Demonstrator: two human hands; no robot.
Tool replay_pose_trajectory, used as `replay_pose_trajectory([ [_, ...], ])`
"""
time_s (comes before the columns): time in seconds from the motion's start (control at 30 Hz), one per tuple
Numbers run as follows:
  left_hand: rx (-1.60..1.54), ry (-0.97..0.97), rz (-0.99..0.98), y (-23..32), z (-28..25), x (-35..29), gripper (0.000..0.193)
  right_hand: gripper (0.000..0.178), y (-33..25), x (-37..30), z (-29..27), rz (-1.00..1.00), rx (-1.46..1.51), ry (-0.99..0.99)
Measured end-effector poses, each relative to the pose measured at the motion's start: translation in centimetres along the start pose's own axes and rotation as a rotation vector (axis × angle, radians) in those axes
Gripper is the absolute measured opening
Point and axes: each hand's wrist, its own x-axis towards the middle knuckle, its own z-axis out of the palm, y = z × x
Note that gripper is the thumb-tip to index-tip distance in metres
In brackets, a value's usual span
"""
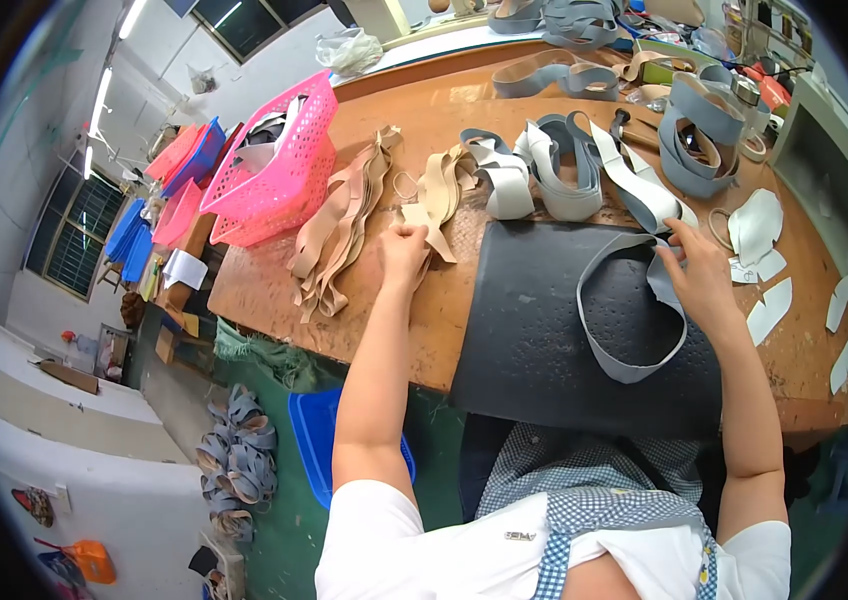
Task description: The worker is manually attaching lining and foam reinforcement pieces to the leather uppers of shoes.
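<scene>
Workshop bkgd: white walls, barred dark window [84, 222], tube light [101, 105], green floor [294, 545] w/ a heap of grey bundles [239, 465] and a blue bin [312, 440] just below the table's edge. From my remote seat I see a worn wooden table [414, 345] w/ a black mat [514, 330] at its front, a bit R of ctr.

L hand [406, 252]: I see fingers curled in, against the lower part of the beige strips [437, 190]; can't tell if any strip is actually pinched. Tan strips [344, 225] lie just L of it, & the pink basket [274, 195] stands beyond those, at the table's L side.

R hand [694, 268]: I've got thumb & fingers part-bent over the top end of the grey loop [632, 370], index fingertip by the near end of the white strip [649, 195]. Firm grip or just a touch, I can't tell. Loop sits on the mat, R half, below & L of that hand.

Behind the mat: pale coils [569, 185]; farther R, a grey roll [699, 140]. White cut pcs [772, 310] lie R of the R hand, on bare wood.
</scene>
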Motion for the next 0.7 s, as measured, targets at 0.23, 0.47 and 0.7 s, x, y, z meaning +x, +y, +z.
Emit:
replay_pose_trajectory([
  [0.23, 0.447, 0.148, 0.259, 0.3, -1.5, 0.5, 0.024, 0.032, -1.5, -1.1, -1.0, 0.027, 0.139, -0.022],
  [0.47, 0.085, -0.150, 0.050, 2.2, -1.1, -0.5, 0.025, 0.032, -10.2, 1.7, 1.7, -0.411, 0.298, -0.308],
  [0.7, -0.229, -0.335, 0.007, 6.5, -1.0, -4.0, 0.020, 0.048, -15.1, 8.0, 13.5, -0.384, -0.011, -0.377],
])
